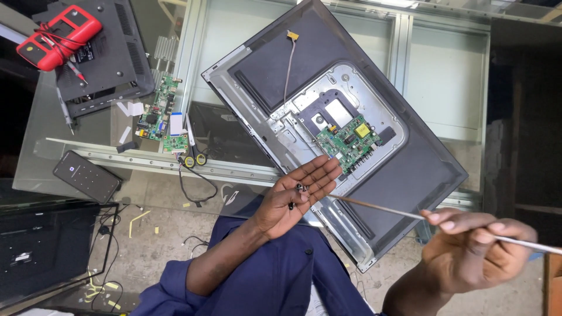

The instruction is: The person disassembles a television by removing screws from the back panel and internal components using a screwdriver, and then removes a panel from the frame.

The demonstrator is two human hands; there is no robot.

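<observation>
My left hand (295, 194) is palm up over the near edge of an opened flat-screen set (410, 175), with a few small dark screws (300, 190) lying loose in the palm. My right hand (477, 246) grips a long thin metal screwdriver shaft (380, 206), whose tip reaches toward the screws in the left palm. The set lies back-side up and tilted on a glass table (445, 82). Its green circuit board (350, 142) sits on a silver metal plate, and a thin cable (288, 64) runs up from the plate to a small connector.
A red multimeter (58, 36) rests on a black back cover (111, 55) at the far left. Loose green circuit boards (159, 114) and yellow-handled scissors (193, 153) lie on the glass. A dark phone (88, 177) sits near the left edge; a black panel (47, 248) lies below.
</observation>
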